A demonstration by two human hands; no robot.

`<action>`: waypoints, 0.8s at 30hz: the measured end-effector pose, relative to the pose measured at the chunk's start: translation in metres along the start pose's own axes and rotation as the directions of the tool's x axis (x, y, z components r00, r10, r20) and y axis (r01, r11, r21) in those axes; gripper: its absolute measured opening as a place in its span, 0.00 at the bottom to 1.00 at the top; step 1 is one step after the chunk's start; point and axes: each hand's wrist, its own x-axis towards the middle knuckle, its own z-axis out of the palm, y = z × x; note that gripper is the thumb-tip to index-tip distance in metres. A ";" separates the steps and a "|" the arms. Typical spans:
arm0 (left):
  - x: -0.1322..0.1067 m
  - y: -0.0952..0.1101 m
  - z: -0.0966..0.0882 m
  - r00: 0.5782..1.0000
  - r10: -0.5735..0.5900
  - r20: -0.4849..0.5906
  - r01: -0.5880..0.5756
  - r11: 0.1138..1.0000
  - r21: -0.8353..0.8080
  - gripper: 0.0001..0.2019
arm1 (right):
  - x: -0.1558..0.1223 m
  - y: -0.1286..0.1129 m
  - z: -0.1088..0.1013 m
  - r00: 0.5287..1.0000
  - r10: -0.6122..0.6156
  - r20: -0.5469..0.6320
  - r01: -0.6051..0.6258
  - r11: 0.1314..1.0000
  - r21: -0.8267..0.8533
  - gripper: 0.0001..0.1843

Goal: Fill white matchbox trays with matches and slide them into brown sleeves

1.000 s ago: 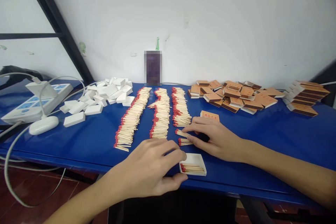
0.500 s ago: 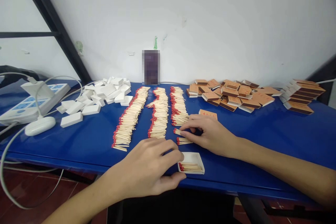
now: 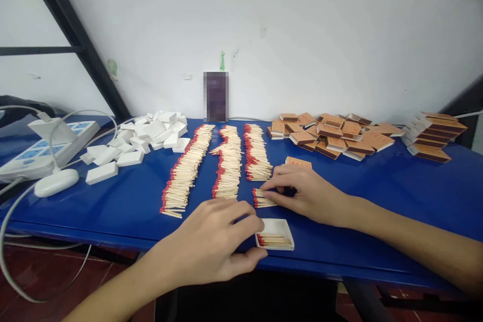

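Observation:
My left hand (image 3: 221, 241) grips the left end of a white matchbox tray (image 3: 277, 225) at the table's near edge, thumb in front and fingers behind. Inside the tray lies a layer of red-headed matches (image 3: 274, 240), heads to the left. Beyond the tray, my right hand (image 3: 302, 191) has thumb and fingertips closed on a small group of matches (image 3: 260, 198) lying on the blue table. Its fingers partly cover these matches. Three rows of matches stretch away from me: a left row (image 3: 188, 168), a middle row (image 3: 228, 161) and a right row (image 3: 257, 153).
White empty-looking trays (image 3: 151, 131) are heaped at the back left, by a power strip (image 3: 64, 146) with cables. Orange matchbox sleeves (image 3: 334, 133) are piled at the back right, one sleeve (image 3: 298, 162) lies behind my right hand, and stacked matchboxes (image 3: 433, 136) stand far right.
My right fingers have drawn a few matches slightly toward me, against the small group in front, closing the gap between them. The left hand and tray stay put.

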 end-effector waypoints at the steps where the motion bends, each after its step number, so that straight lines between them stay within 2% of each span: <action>1: 0.000 0.000 0.000 1.000 -0.001 0.001 0.001 1.000 0.001 0.06 | 0.000 0.000 -0.001 1.000 0.006 0.006 -0.006 1.000 0.008 0.13; 6: 0.000 0.000 0.001 1.000 0.000 -0.008 0.000 1.000 0.002 0.06 | -0.002 -0.005 -0.003 1.000 0.026 0.017 -0.026 0.999 0.020 0.15; 11: 0.001 0.000 0.000 1.000 0.006 -0.009 -0.006 1.000 -0.006 0.06 | -0.004 -0.008 -0.001 0.999 0.047 0.001 -0.047 0.999 -0.008 0.12; 24: 0.000 -0.001 0.001 1.000 -0.001 -0.021 0.001 1.000 0.007 0.05 | -0.002 -0.007 0.002 0.991 0.131 0.030 -0.133 0.987 0.086 0.11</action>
